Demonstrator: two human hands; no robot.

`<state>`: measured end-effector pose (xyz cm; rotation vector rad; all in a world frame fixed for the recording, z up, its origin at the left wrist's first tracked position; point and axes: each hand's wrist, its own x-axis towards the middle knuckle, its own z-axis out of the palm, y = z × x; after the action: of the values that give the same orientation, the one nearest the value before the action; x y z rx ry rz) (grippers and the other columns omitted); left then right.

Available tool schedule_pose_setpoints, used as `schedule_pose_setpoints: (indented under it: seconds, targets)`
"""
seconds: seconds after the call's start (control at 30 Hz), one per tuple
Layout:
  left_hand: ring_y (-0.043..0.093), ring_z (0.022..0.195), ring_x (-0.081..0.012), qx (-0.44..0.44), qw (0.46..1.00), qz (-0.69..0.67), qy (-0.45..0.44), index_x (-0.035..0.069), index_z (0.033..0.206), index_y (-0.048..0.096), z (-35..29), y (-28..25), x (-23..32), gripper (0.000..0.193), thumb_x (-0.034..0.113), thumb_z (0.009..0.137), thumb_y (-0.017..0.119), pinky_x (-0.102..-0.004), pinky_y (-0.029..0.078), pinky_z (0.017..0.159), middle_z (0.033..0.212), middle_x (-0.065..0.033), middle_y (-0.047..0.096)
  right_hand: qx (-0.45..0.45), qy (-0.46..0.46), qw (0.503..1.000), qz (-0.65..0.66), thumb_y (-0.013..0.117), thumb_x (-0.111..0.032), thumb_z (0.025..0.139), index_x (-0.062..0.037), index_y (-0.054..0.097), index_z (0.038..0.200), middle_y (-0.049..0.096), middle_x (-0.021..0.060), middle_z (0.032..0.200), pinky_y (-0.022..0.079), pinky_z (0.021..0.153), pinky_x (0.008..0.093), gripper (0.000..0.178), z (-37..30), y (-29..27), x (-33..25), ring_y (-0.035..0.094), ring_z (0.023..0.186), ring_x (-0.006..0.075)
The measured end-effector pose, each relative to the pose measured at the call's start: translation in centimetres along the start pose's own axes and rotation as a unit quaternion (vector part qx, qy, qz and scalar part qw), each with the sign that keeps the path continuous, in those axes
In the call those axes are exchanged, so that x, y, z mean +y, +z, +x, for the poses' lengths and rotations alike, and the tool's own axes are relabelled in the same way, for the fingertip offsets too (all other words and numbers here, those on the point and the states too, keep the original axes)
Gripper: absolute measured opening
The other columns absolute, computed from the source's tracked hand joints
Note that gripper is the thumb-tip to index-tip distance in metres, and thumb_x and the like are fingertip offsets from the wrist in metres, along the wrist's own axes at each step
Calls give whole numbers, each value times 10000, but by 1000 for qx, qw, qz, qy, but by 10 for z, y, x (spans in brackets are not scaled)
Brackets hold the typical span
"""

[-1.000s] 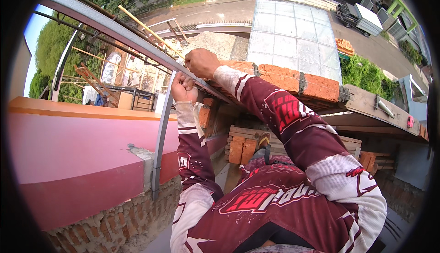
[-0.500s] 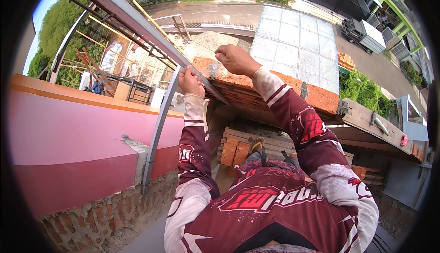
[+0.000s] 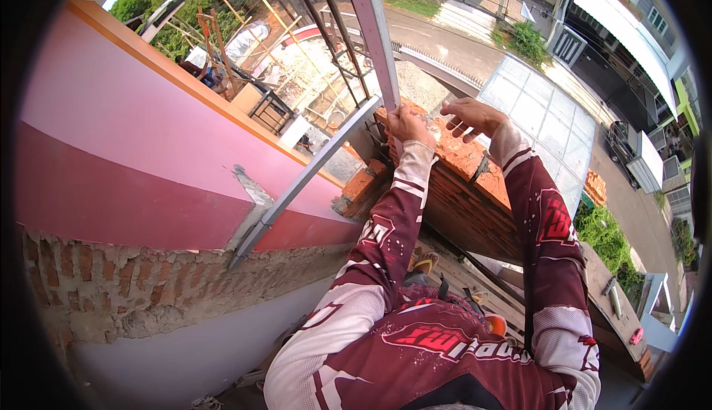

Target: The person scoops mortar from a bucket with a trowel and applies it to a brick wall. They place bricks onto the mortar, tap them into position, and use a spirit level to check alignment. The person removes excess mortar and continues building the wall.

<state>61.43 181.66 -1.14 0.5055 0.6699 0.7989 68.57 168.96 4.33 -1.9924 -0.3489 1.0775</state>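
My left hand is closed at a long pinkish-grey metal post, beside the spot where a slanting grey metal bar meets it. Its fingertips are partly hidden against the post. To the right, my right hand hovers with its fingers apart and bent downward, nothing visible in them. Beneath it runs the top of an orange brick wall, with grey mortar on some of the bricks.
A pink and red painted wall with an orange ledge stands left, above exposed brickwork. Dark steel rods rise beside the post. At right lies a wooden board bearing a trowel-like tool. Wooden planks lie below.
My view has turned, so the post stands more upright in it. The right hand's fingers have gone from curled to spread. My left hand stays at the post.
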Motion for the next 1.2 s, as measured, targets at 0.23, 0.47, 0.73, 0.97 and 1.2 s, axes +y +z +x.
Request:
schedule_pose_setpoints:
  seconds: [0.23, 0.47, 0.73, 0.97, 1.2]
  targets:
    - [371, 466, -101, 15, 994, -86, -60, 85, 805, 424, -1, 12, 10, 147, 73, 915, 521, -270, 304, 397, 644, -2, 411, -147, -143, 962, 180, 581, -316, 912, -2, 505, 1309, 632, 161, 1112, 541, 837, 366, 512, -10, -19, -5, 640, 959, 234]
    - [356, 475, -99, 4, 991, -107, -79, 95, 712, 403, 1, 16, 5, 218, 61, 895, 515, -263, 305, 419, 630, 5, 397, -148, -199, 924, 292, 575, -143, 932, -2, 549, 1211, 645, 133, 1093, 529, 901, 344, 314, -13, -27, 14, 649, 969, 214]
    - [436, 591, -134, -44, 984, -144, -96, 86, 700, 448, 3, 7, 3, 201, 42, 890, 499, -282, 410, 549, 671, -1, 432, -10, -161, 955, 250, 565, -146, 984, -35, 583, 1049, 650, 53, 921, 553, 685, 262, 130, -12, -13, 2, 638, 745, 124]
    - [559, 799, -172, -59, 952, -229, -194, 67, 781, 520, 4, -5, 11, 171, 134, 927, 579, -344, 488, 770, 822, -36, 554, 36, -129, 960, 245, 541, -172, 1005, -59, 558, 1052, 625, 17, 857, 533, 606, 232, 123, -16, -8, 4, 607, 664, 105]
    - [552, 878, -165, -82, 974, -118, -175, 99, 879, 569, -1, -10, 17, 138, 215, 949, 596, -386, 467, 880, 853, -8, 564, 41, -133, 957, 253, 535, -152, 996, -62, 570, 1031, 632, 24, 889, 540, 622, 245, 103, -12, -10, 10, 615, 679, 100]
